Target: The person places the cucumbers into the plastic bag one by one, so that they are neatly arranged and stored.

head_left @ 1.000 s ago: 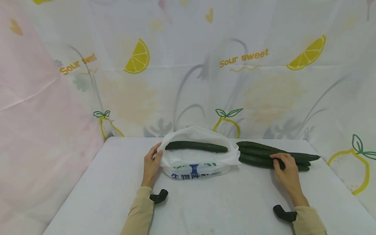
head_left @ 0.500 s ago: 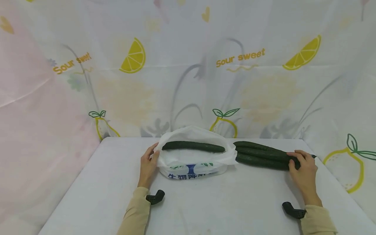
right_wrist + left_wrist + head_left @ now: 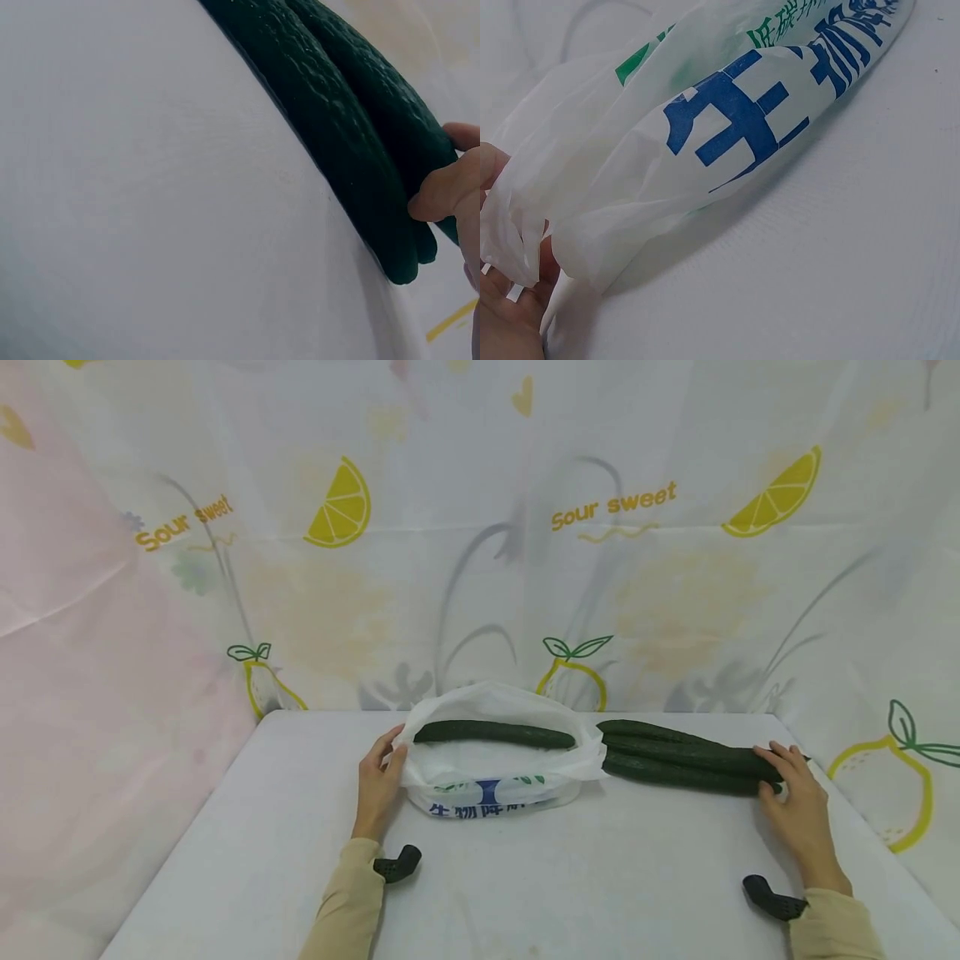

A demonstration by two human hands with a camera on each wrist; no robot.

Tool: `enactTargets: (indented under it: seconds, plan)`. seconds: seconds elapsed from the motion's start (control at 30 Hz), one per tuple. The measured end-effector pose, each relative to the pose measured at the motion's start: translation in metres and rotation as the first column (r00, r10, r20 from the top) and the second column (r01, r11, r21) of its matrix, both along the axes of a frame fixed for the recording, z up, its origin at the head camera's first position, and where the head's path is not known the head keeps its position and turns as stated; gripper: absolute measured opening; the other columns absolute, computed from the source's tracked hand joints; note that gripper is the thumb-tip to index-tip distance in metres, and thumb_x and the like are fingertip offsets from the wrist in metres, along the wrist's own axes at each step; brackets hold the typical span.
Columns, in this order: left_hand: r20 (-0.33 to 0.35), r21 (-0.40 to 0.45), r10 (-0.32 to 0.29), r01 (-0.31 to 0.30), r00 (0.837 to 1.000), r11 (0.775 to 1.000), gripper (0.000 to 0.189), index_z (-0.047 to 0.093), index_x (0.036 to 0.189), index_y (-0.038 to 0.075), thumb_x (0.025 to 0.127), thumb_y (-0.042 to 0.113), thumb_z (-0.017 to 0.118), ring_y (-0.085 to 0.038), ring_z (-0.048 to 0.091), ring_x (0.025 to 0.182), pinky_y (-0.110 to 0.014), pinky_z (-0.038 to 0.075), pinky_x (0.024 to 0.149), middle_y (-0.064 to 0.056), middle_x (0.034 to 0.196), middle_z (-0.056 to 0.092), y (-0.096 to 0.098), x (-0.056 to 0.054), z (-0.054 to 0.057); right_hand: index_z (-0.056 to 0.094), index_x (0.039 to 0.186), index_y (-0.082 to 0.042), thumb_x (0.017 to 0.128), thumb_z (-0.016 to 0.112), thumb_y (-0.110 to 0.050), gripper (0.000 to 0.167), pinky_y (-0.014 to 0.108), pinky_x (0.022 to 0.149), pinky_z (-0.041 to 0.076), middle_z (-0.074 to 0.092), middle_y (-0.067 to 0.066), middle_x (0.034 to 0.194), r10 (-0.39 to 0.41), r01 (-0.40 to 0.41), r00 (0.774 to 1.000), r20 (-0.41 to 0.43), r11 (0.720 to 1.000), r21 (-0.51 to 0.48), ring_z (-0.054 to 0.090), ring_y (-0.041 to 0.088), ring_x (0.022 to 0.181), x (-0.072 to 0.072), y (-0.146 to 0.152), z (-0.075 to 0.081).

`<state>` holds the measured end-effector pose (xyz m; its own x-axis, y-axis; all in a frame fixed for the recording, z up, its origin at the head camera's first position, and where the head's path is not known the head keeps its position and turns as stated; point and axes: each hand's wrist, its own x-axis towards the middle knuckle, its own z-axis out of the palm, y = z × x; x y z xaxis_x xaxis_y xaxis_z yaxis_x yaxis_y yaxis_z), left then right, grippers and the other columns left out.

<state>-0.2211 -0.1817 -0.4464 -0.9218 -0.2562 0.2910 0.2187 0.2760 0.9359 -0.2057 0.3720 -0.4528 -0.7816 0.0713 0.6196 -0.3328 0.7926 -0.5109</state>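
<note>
Cucumber [image 3: 493, 734] lay inside the open bag [image 3: 555, 789] in the head view, loose cucumbers [image 3: 667, 760] just beside it on the bench [image 3: 585, 885]; the right hand [image 3: 798, 806] sat farther toward their ends than half a second earlier. In the left wrist view, the left hand [image 3: 510, 322] pinched thin, crinkled white plastic. In the right wrist view, fingers clasped the smooth-tipped, bumpy, elongated bundle.

Muted light, soft shadows, seemingly slight softness

Crinkled plastic bag [image 3: 735, 120], bumpy glossy cucumbers [image 3: 337, 127], matt tabletop [image 3: 187, 187]
</note>
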Motion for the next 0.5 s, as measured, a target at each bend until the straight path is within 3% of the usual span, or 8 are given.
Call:
enactTargets:
  seconds: [0.07, 0.33, 0.43, 0.5]
  plan:
    - [-0.002, -0.002, 0.009, -0.009, 1.0, 1.0, 0.035, 0.057, 0.13, 0.009, 0.095, 0.009, 0.054, -0.005, 0.052, 0.103, -0.01, 0.042, 0.081, -0.013, 0.128, 0.059, -0.002, -0.005, -0.008, 0.057, 0.122, 0.004, 0.077, 0.051, 0.015, 0.047, 0.074, 0.1, 0.016, 0.047, 0.034, 0.13, 0.012, -0.012, 1.0, -0.024, 1.0, -0.003, 0.027, 0.054, 0.133, 0.0, 0.001, 0.0]
    - [0.01, -0.024, 0.037, -0.037, 0.999, 0.999, 0.035, 0.057, 0.131, 0.014, 0.096, 0.014, 0.054, -0.011, 0.051, 0.107, -0.01, 0.041, 0.081, -0.01, 0.129, 0.059, -0.005, -0.012, -0.021, 0.06, 0.117, 0.005, 0.075, 0.07, 0.009, 0.043, 0.067, 0.098, 0.022, 0.052, 0.031, 0.12, -0.022, 0.02, 0.994, -0.103, 1.0, -0.014, 0.039, 0.054, 0.118, -0.002, 0.0, -0.005]
    - [0.01, -0.025, 0.043, -0.043, 0.999, 0.999, 0.035, 0.057, 0.131, 0.014, 0.096, 0.014, 0.054, -0.009, 0.051, 0.106, -0.01, 0.041, 0.082, -0.01, 0.128, 0.059, -0.004, -0.012, -0.021, 0.06, 0.118, 0.004, 0.073, 0.073, 0.007, 0.047, 0.058, 0.093, 0.021, 0.053, 0.03, 0.118, -0.046, 0.044, 0.992, -0.114, 0.999, -0.025, 0.039, 0.049, 0.114, -0.002, 0.0, -0.007]
    - [0.015, -0.019, 0.041, -0.041, 0.999, 0.999, 0.035, 0.057, 0.131, 0.013, 0.096, 0.013, 0.054, -0.01, 0.052, 0.106, -0.009, 0.041, 0.081, -0.011, 0.128, 0.059, -0.004, -0.01, -0.017, 0.061, 0.117, 0.002, 0.071, 0.075, 0.007, 0.049, 0.053, 0.088, 0.02, 0.054, 0.028, 0.116, -0.065, 0.062, 0.991, -0.12, 0.998, -0.028, 0.04, 0.038, 0.113, -0.003, 0.0, -0.009]
